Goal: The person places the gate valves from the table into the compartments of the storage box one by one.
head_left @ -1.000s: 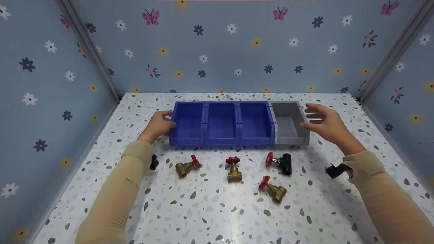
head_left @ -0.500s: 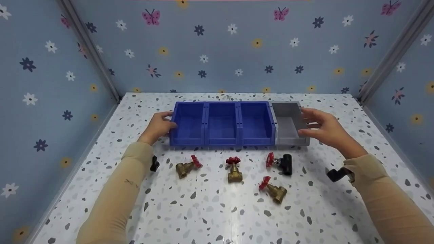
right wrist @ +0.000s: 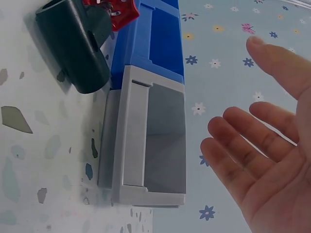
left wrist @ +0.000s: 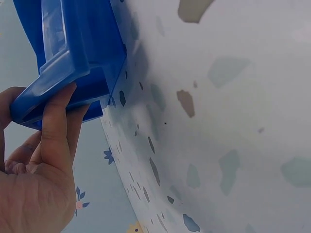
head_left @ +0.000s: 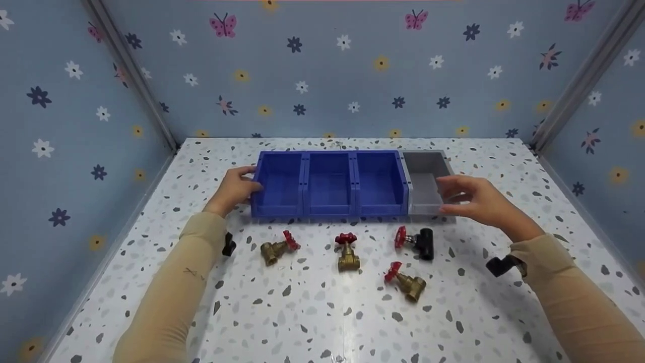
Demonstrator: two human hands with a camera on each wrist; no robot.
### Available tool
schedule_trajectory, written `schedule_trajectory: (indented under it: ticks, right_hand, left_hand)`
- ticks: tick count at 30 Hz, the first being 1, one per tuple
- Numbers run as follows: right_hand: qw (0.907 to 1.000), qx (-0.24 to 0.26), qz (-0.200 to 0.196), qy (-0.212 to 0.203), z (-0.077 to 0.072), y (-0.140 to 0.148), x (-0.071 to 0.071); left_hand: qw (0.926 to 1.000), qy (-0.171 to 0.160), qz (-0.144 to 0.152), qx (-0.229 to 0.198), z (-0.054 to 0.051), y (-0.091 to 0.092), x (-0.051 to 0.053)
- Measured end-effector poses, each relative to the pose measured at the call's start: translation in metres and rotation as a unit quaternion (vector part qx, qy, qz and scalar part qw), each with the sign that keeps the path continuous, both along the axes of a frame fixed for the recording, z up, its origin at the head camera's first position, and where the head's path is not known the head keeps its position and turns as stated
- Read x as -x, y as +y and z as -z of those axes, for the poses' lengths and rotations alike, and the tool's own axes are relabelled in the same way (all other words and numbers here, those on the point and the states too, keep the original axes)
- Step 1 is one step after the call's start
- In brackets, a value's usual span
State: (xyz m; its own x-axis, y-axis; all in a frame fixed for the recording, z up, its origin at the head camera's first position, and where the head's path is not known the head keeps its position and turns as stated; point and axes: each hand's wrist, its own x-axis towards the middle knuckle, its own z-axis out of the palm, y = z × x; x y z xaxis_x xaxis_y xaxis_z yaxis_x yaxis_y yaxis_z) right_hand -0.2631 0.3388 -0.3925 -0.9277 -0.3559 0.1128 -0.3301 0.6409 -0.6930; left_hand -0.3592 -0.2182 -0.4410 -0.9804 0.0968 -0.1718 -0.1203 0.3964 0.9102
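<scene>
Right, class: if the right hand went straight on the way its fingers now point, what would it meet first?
Probably the gray bin: in the head view, the right hand points across it toward the blue bin alongside. Height is hard to judge, so it might pass above instead.

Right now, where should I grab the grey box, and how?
Probably pinch the top of its thin outer side wall from the right, using the right hand. The grey box ends the row, so that side has no neighbour; a blue box blocks the other.
</scene>
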Motion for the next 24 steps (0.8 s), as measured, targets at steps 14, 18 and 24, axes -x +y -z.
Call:
schedule_trajectory:
  ticks: [14,18,24]
  right_hand:
    - [0.9919,-0.023,-0.100,-0.074,0.020,-0.001,-0.005]
    - [0.9892,-0.024,-0.120,-0.081,0.025,-0.001,-0.005]
    - [0.9861,-0.027,-0.139,-0.088,0.032,-0.002,-0.007]
  left_hand:
    - [0.9998,0.004,0.001,-0.022,0.000,0.000,-0.002]
    - [0.9998,0.009,0.002,-0.018,0.001,0.001,-0.003]
    - [0.9998,0.006,0.001,-0.018,0.001,0.000,-0.002]
